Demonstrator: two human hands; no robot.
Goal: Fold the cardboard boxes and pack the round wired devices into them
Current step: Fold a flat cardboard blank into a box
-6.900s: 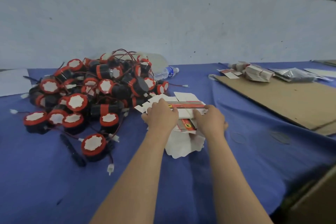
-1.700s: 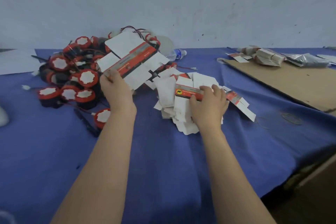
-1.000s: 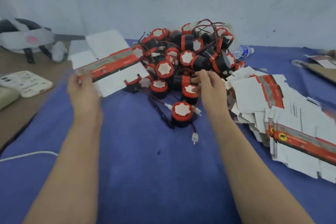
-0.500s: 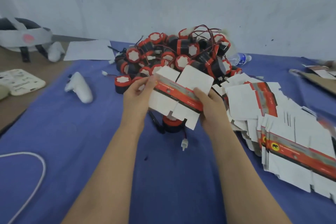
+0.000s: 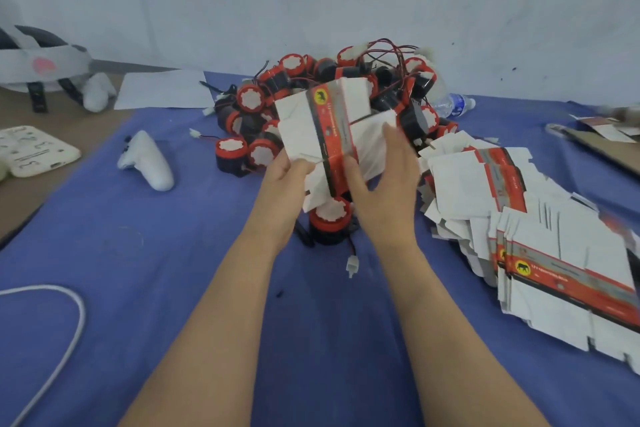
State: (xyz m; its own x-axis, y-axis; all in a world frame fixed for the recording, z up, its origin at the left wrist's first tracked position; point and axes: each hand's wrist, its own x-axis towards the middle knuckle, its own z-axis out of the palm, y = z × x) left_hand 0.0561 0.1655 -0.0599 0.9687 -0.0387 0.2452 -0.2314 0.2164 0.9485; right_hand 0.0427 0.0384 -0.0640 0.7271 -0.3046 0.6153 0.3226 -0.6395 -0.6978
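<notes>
Head view: left hand (image 5: pixel 287 180) pinches lower edge of white red-banded cardboard box (image 5: pixel 332 121). Thumb and fingers of right hand (image 5: pixel 384 180) clasp its right side; red-black round wired devices (image 5: pixel 251 99) heaped behind.

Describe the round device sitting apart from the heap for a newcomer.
Find the heap of red-and-black devices on the blue cloth. Nearer the camera, below the held box blank, one device stands alone, white face up, wire ending in a white plug.

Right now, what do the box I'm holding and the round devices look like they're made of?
Box: thin cardboard, matte white with a printed red and grey band; it bends at creases. Round devices: probably plastic, black bodies with red rims; the white scalloped tops look like paper stickers.
</notes>
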